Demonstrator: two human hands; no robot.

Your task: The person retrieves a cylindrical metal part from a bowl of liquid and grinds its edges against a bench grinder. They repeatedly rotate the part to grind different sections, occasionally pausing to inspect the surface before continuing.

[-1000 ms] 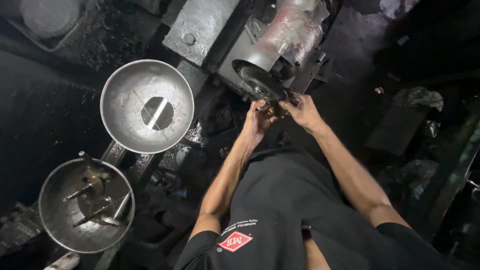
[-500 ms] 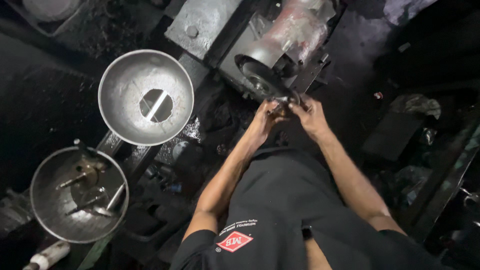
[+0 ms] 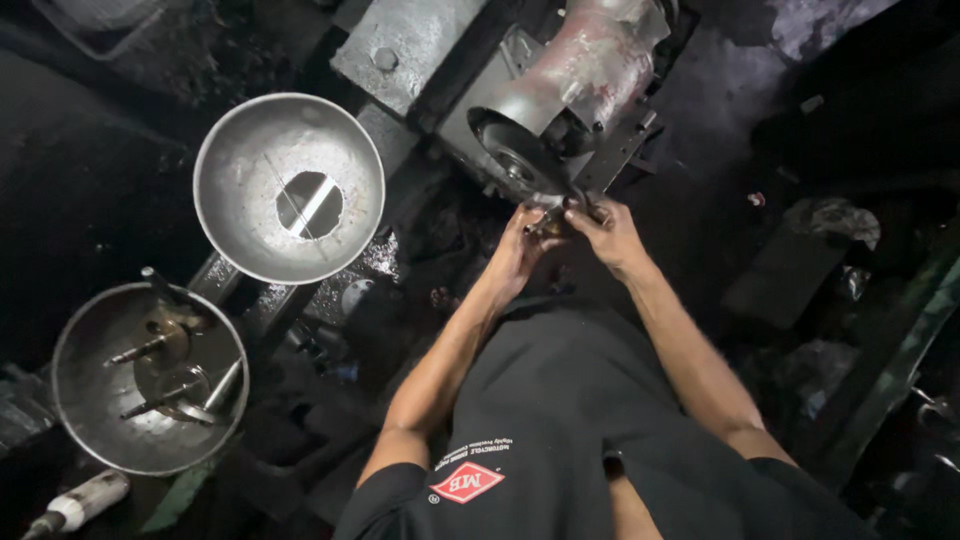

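1. A small dark metal piece (image 3: 556,213) sits between both hands, just below the round grinding wheel (image 3: 517,157) of a grey bench machine (image 3: 575,80) — too small and shadowed to tell its shape.
2. The left hand (image 3: 520,250) curls its fingers around the piece from the left, pinching it.
3. The right hand (image 3: 607,232) closes on it from the right, fingertips pressed together at the same spot, just beside the wheel's edge.
4. Both forearms reach out from a black shirt (image 3: 570,440).
5. Well to the left stands a metal bowl (image 3: 289,187) with a hole in its bottom; nearer the lower left, a second bowl (image 3: 150,378) holds drill-like bits — on a grimy, dark floor (image 3: 760,120).
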